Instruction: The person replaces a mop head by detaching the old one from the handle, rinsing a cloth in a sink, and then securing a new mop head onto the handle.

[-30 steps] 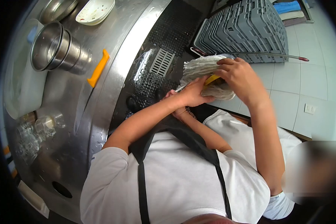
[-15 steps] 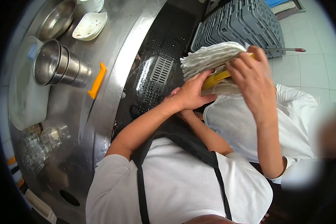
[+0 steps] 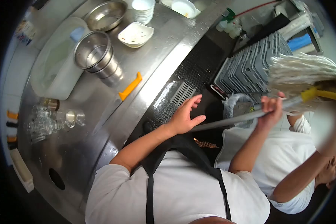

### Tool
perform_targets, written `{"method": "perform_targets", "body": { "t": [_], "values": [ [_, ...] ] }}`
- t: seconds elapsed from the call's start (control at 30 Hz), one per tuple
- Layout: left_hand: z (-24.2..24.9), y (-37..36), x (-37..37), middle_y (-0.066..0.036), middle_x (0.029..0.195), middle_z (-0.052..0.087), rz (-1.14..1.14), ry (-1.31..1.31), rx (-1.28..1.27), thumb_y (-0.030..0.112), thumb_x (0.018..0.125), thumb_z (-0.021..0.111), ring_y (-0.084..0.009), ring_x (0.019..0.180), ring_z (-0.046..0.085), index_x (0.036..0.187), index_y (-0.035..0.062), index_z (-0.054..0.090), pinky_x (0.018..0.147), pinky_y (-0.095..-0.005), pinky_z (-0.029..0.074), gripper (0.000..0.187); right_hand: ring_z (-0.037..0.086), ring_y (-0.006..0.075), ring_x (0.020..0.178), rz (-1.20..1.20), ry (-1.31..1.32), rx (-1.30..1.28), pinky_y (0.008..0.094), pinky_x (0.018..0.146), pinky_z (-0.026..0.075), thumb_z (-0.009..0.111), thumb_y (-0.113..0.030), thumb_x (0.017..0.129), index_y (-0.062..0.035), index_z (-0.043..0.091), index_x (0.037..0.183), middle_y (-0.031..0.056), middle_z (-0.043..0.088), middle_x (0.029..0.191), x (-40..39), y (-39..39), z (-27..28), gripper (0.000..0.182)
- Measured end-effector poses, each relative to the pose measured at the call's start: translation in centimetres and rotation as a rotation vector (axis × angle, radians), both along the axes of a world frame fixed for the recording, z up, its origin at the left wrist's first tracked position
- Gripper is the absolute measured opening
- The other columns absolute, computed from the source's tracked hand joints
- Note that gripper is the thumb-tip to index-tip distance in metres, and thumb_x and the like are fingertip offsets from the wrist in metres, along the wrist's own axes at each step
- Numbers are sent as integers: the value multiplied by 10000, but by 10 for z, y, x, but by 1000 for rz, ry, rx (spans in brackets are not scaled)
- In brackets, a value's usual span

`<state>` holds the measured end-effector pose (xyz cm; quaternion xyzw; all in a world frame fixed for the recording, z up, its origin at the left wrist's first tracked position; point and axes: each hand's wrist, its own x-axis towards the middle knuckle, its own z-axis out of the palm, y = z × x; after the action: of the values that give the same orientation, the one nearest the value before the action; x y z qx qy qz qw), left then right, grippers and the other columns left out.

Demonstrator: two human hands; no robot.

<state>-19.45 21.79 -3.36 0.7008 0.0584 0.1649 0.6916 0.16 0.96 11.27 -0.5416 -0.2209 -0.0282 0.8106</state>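
Observation:
A string mop with a shaggy white head (image 3: pixel 306 72) and a yellow clamp (image 3: pixel 308 94) is raised at the right. My right hand (image 3: pixel 271 111) is wrapped around its grey handle (image 3: pixel 242 118), a short way below the clamp. My left hand (image 3: pixel 184 116) is open and holds nothing, its fingers stretched out and thumb apart. In this view the handle's lower end runs just under that thumb. A co-worker in a white shirt (image 3: pixel 282 149) stands at my right, one forearm (image 3: pixel 310 168) raised toward the mop head, that hand hidden at the dark picture edge.
On the steel counter (image 3: pixel 82 149) lie a yellow-handled knife (image 3: pixel 130 86), metal pots (image 3: pixel 93 52), a white bowl (image 3: pixel 136 35), a steel bowl (image 3: pixel 106 16) and several glasses (image 3: pixel 48 123). Grey crates (image 3: pixel 250 67) and a lined bin (image 3: pixel 237 106) stand beyond the floor drain (image 3: pixel 183 93).
The mop has swung up and to the right, away from my left hand, which has let go. My right hand has come up along with the handle. The view has turned.

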Motion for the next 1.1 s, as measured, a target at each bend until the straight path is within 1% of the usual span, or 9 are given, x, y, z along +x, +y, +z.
{"method": "perform_targets", "body": {
  "t": [0.13,0.23,0.33,0.47,0.57,0.7,0.77,0.9,1.1],
  "values": [
    [-31,10,-44,-138,1180,609,33,172,-49,233,834,760,-227,1003,594,1383,60,476,900,-360,494,642,334,79,511,21,-73,-19,332,727,461,472,-221,1034,-21,527,1243,-50,344,608,47,-23,53,295],
    [-48,16,-77,-116,1150,634,60,300,-69,246,849,747,-203,982,605,1354,60,512,885,-351,498,587,416,115,601,-275,-12,-90,323,782,500,635,-255,964,-15,600,1102,-14,396,663,82,-31,80,279],
    [-67,16,-107,-88,1137,647,121,365,-81,251,867,736,-159,970,607,1345,74,529,875,-330,494,551,599,174,741,-677,-77,-246,332,782,511,725,-294,899,-3,622,918,81,661,880,90,-13,88,309],
    [-79,16,-136,-100,1127,644,240,399,-154,237,880,726,-166,959,608,1329,66,534,849,-333,507,518,590,252,866,-1039,-696,-106,362,795,496,719,-104,852,57,485,1116,189,587,1064,55,37,37,387],
    [-73,19,-156,-111,1129,639,337,404,-203,231,890,717,-174,969,607,1327,65,535,853,-332,508,502,494,207,859,-1026,-815,-610,335,755,457,722,-83,850,17,467,1152,136,487,1115,13,72,-47,408],
    [-70,21,-189,-122,1151,625,440,445,-214,223,905,705,-180,988,598,1337,63,523,892,-330,496,496,465,220,1161,-26,-518,-530,338,980,426,580,-23,948,0,386,1348,164,430,1335,-60,165,-134,445],
    [-65,24,-209,-131,1177,608,474,453,-253,218,912,697,-176,992,596,1347,64,512,906,-325,491,498,509,158,1055,365,-217,-530,280,943,426,553,-81,993,-5,324,1441,115,457,1312,-116,192,-150,509],
    [-54,25,-245,-152,1200,590,524,450,-352,224,918,682,-182,1001,600,1355,47,499,905,-322,492,506,567,185,1028,807,-518,-749,312,905,462,616,-161,964,11,476,1347,135,542,1241,-185,212,-162,443],
    [-59,-5,-292,-151,1180,626,680,526,-314,275,922,671,-197,1037,615,1300,13,552,901,-338,501,475,631,275,952,1260,-647,-581,358,868,488,678,-324,923,21,567,1221,183,604,1128,-238,232,-146,469]
  ]
}}
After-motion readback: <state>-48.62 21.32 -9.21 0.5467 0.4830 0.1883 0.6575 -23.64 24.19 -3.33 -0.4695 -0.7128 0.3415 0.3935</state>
